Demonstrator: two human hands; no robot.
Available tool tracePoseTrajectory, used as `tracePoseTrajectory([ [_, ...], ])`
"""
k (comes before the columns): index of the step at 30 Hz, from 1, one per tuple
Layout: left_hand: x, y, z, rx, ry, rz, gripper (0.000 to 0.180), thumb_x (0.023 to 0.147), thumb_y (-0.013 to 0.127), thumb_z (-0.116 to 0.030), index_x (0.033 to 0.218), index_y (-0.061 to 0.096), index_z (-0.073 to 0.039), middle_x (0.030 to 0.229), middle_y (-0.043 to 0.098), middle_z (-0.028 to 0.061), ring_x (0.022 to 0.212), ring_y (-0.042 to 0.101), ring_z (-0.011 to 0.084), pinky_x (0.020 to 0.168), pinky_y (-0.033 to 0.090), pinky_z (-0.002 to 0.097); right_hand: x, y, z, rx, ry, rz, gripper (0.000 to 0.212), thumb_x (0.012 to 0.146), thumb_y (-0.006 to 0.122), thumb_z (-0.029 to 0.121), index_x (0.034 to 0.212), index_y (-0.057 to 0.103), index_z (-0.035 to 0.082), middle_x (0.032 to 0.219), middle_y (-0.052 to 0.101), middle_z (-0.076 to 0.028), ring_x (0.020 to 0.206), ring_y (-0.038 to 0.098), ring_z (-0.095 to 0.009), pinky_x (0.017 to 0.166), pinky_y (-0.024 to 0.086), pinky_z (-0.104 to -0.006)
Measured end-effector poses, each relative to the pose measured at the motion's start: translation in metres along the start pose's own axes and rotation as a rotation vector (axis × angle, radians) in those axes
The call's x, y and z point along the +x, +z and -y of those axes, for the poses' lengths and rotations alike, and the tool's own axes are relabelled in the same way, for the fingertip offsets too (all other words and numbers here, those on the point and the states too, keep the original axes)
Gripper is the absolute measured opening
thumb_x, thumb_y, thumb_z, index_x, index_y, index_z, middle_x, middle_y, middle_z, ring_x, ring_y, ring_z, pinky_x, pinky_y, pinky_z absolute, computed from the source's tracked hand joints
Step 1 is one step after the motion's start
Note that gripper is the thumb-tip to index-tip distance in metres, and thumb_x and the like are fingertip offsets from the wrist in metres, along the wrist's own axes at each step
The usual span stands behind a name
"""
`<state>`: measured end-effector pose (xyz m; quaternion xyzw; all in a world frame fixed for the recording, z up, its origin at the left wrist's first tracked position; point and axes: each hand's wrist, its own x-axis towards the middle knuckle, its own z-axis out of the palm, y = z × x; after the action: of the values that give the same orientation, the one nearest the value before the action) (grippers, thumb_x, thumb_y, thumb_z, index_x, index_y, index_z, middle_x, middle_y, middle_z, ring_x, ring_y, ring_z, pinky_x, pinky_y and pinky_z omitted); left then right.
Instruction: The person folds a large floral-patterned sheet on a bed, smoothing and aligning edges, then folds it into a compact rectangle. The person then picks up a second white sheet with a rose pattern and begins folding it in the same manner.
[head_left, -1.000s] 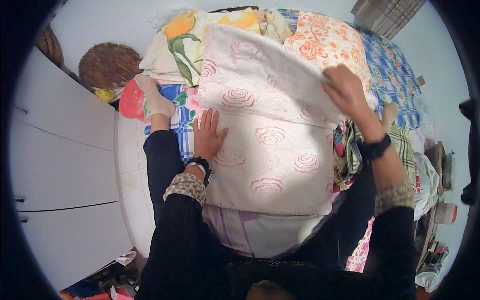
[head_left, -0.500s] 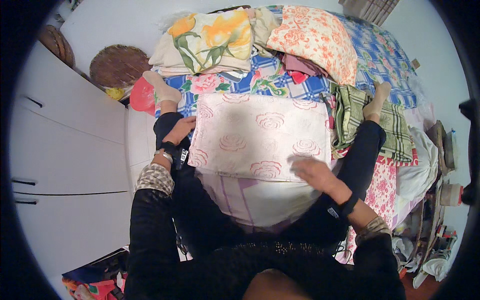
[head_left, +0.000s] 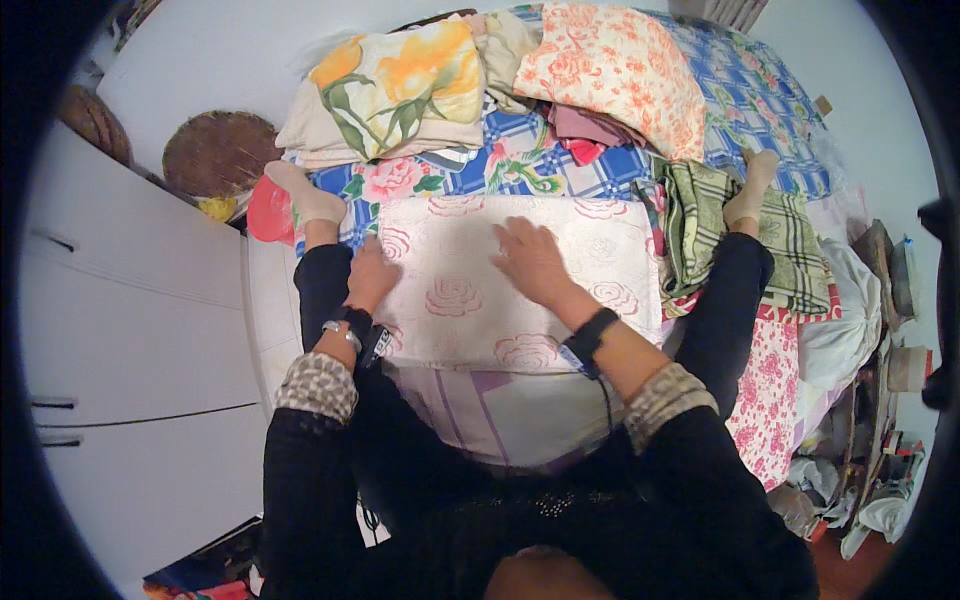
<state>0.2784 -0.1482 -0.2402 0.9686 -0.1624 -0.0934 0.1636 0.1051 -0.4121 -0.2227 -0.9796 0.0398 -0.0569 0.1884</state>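
A folded white cloth with pink rose outlines [head_left: 600,240] lies flat in front of me between my legs. My right hand [head_left: 535,262] is over its middle, slightly blurred, with the fingers spread and nothing in them. At the cloth's left edge rests my left hand [head_left: 372,275], fingers stretched out along the border and touching it. Under the near edge of the cloth is a pale fabric with purple stripes [head_left: 455,400].
Beyond the cloth, a yellow-flowered folded cloth [head_left: 415,80] and an orange-flowered pillow [head_left: 620,75] lie on a blue checked bedspread [head_left: 745,90]. A green plaid folded cloth [head_left: 795,250] is at the right. White cabinets [head_left: 150,330] stand on the left.
My right hand has moved left and away from me, from the cloth's near right corner to its middle. My left hand has shifted slightly onto the left edge.
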Motion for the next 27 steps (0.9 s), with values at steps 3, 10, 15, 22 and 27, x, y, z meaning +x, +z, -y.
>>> tracePoseTrajectory([
  [3, 0.014, 0.002, -0.033, -0.085, 0.444, -0.106, 0.074, 0.080, 0.070, -0.033, 0.140, 0.039, -0.003, 0.142, 0.044, 0.0254, 0.127, 0.047, 0.0415, 0.101, 0.043, 0.0479, 0.025, 0.034, 0.007, -0.121, -0.057, -0.042, 0.054, 0.092, 0.057, 0.039, 0.138, 0.051, 0.011, 0.149, 0.039, -0.016, 0.140, 0.034, -0.031, 0.113, 0.024, -0.0543],
  [10, 0.025, 0.050, -0.059, 0.201, 0.470, -0.068, 0.073, 0.092, 0.058, -0.048, 0.150, 0.034, -0.012, 0.157, 0.027, 0.0159, 0.146, 0.022, 0.0344, 0.114, 0.017, 0.0562, 0.003, 0.012, -0.090, -0.402, 0.176, -0.083, 0.060, 0.095, 0.050, 0.046, 0.144, 0.044, 0.012, 0.151, 0.037, -0.016, 0.142, 0.031, -0.028, 0.114, 0.017, -0.0601],
  [15, 0.025, 0.068, -0.041, 0.119, 0.544, -0.259, 0.070, 0.092, 0.057, -0.049, 0.149, 0.036, -0.015, 0.156, 0.029, 0.0146, 0.145, 0.025, 0.0328, 0.114, 0.018, 0.0562, -0.030, -0.014, -0.160, -0.481, 0.303, -0.172, 0.061, 0.098, 0.045, 0.047, 0.148, 0.038, 0.011, 0.153, 0.034, -0.018, 0.143, 0.028, -0.035, 0.115, 0.018, -0.0555],
  [22, 0.026, 0.068, -0.045, 0.159, 0.498, -0.228, 0.073, 0.091, 0.055, -0.052, 0.149, 0.035, -0.013, 0.156, 0.029, 0.0165, 0.145, 0.023, 0.0347, 0.114, 0.018, 0.0562, -0.035, -0.009, -0.158, -0.529, 0.349, -0.198, 0.063, 0.099, 0.039, 0.049, 0.149, 0.036, 0.010, 0.155, 0.031, -0.018, 0.144, 0.026, -0.035, 0.114, 0.018, -0.0582],
  [27, -0.028, 0.060, -0.038, 0.268, 0.335, -0.016, 0.079, 0.090, 0.053, -0.058, 0.149, 0.034, -0.009, 0.155, 0.026, 0.0223, 0.144, 0.024, 0.0397, 0.113, 0.019, 0.0574, -0.094, -0.011, -0.135, -0.523, 0.361, -0.141, 0.061, 0.099, 0.040, 0.046, 0.147, 0.039, 0.009, 0.154, 0.032, -0.020, 0.142, 0.030, -0.037, 0.109, 0.023, -0.0621],
])
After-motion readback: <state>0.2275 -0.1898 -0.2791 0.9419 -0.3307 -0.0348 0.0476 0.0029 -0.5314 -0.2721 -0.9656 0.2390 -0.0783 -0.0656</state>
